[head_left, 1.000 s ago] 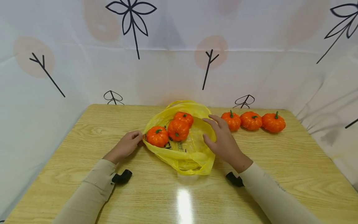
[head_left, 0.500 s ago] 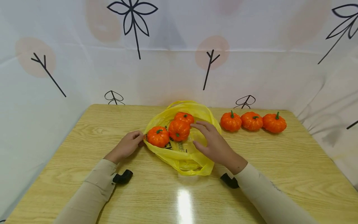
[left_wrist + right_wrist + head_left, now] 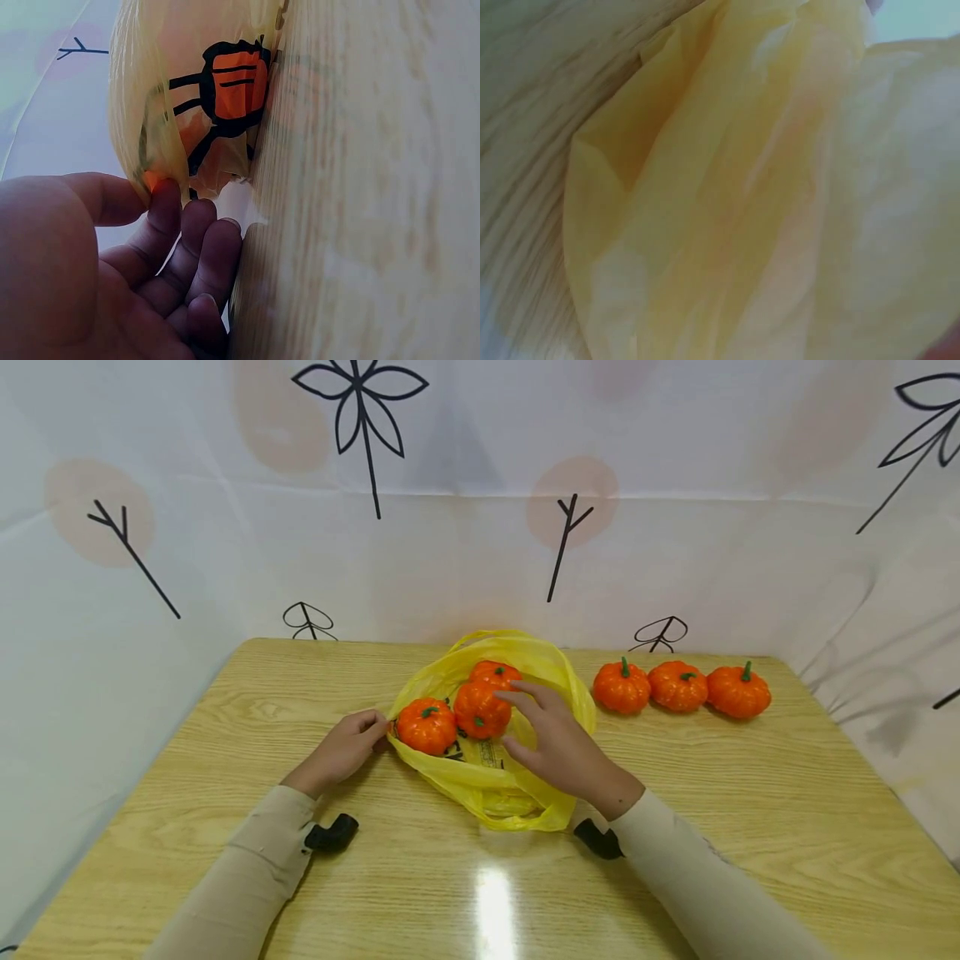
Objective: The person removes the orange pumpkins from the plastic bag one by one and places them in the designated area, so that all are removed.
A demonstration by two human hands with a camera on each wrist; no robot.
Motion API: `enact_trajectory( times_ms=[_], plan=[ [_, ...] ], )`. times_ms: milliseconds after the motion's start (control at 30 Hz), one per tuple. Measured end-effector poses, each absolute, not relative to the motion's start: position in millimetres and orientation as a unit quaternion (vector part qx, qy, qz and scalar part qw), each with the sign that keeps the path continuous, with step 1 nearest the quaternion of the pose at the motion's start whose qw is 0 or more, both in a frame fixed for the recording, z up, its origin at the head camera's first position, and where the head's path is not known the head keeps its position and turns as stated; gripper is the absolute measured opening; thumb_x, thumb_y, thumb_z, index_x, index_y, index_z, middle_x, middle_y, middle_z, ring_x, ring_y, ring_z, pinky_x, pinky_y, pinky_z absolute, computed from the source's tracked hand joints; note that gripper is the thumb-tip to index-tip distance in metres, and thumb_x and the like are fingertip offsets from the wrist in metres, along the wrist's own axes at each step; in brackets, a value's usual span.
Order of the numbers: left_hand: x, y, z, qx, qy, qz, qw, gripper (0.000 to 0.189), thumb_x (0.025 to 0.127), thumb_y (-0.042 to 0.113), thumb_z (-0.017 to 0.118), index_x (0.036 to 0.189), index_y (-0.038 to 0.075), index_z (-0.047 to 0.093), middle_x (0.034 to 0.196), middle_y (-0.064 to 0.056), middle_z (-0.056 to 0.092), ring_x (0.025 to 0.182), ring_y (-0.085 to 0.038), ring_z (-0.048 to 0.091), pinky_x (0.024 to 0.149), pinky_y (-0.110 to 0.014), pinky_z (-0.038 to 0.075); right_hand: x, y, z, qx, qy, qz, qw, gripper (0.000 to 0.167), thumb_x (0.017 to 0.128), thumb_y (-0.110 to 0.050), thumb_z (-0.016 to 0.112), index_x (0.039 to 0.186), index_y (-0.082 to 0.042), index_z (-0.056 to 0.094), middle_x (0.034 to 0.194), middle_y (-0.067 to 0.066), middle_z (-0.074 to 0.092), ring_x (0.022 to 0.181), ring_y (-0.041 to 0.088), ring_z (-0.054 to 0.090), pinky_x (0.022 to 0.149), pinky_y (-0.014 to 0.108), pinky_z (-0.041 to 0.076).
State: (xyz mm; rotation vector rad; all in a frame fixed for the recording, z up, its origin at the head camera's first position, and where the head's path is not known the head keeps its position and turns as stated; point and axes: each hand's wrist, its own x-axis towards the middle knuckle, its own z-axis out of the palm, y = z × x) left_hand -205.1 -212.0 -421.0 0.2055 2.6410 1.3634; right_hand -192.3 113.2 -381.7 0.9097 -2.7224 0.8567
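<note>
A yellow plastic bag (image 3: 525, 793) lies with its mouth spread wide on the table. Inside it sit three small orange pumpkins: a left pumpkin (image 3: 426, 727), a middle pumpkin (image 3: 482, 710) and a back pumpkin (image 3: 495, 672). My left hand (image 3: 341, 752) pinches the bag's left edge between thumb and finger; the left wrist view shows the thin film (image 3: 150, 112) caught there. Over the bag's opening, my right hand (image 3: 558, 747) has its fingers spread, fingertips close to the middle pumpkin's right side. Bag film (image 3: 727, 195) covers most of the right wrist view, hiding that hand.
To the right of the bag, three more pumpkins stand in a row: the near one (image 3: 622, 687), the centre one (image 3: 678, 686) and the far-right one (image 3: 738, 691). A patterned white cloth (image 3: 465, 552) hangs behind the wooden table (image 3: 247, 710).
My right hand has moved left, from the bag's right rim to beside the middle pumpkin. The left hand keeps its pinch on the bag, and the pumpkins stay put.
</note>
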Motion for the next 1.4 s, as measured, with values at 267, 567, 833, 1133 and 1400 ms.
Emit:
enact_trajectory(
  times_ms=[267,567,833,1133,1400],
  plan=[
    [-205.1,-212.2,-421.0,0.068,0.885,0.453,0.083,0.035,0.109,0.03,0.04,0.093,0.007,0.06,0.094,-0.011,0.06,0.083,-0.022,0.052,0.079,-0.035,0.042,-198.5,105.1,-383.6,0.304,-0.911,0.273,0.048,0.064,0.093,-0.021,0.072,0.15,-0.019,0.043,0.159,0.013,0.033,0.14,0.038,0.042,0.098,0.048,0.051],
    [-205.1,-210.7,-419.7,0.07,0.883,0.456,0.084,0.035,0.109,0.03,0.04,0.093,0.005,0.06,0.093,-0.012,0.06,0.079,-0.023,0.05,0.077,-0.035,0.04,-199.5,104.9,-388.1,0.313,-0.91,0.266,0.047,0.07,0.092,-0.019,0.073,0.153,-0.016,0.038,0.157,0.012,0.037,0.132,0.035,0.052,0.097,0.045,0.053],
    [-205.8,-211.4,-421.2,0.064,0.878,0.466,0.088,0.036,0.109,0.03,0.04,0.095,0.004,0.06,0.093,-0.013,0.06,0.078,-0.023,0.048,0.075,-0.035,0.039,-200.1,104.4,-388.5,0.313,-0.912,0.259,0.058,0.066,0.093,-0.018,0.072,0.152,-0.013,0.042,0.151,0.012,0.041,0.089,0.023,0.065,0.077,0.031,0.054],
    [-203.6,-210.9,-418.5,0.07,0.88,0.462,0.086,0.037,0.109,0.033,0.041,0.095,0.005,0.06,0.092,-0.012,0.059,0.075,-0.022,0.046,0.075,-0.035,0.039,-201.3,104.8,-389.1,0.307,-0.918,0.24,0.079,0.059,0.092,-0.018,0.073,0.146,-0.01,0.05,0.147,0.012,0.044,0.096,0.024,0.065,0.077,0.03,0.054],
    [-203.9,-210.4,-419.1,0.074,0.881,0.461,0.082,0.035,0.109,0.031,0.041,0.093,0.006,0.06,0.091,-0.012,0.059,0.075,-0.022,0.047,0.075,-0.034,0.04,-202.0,106.6,-389.9,0.299,-0.921,0.239,0.077,0.051,0.093,-0.019,0.071,0.138,-0.009,0.051,0.153,0.013,0.042,0.13,0.034,0.055,0.097,0.043,0.053]
  ],
)
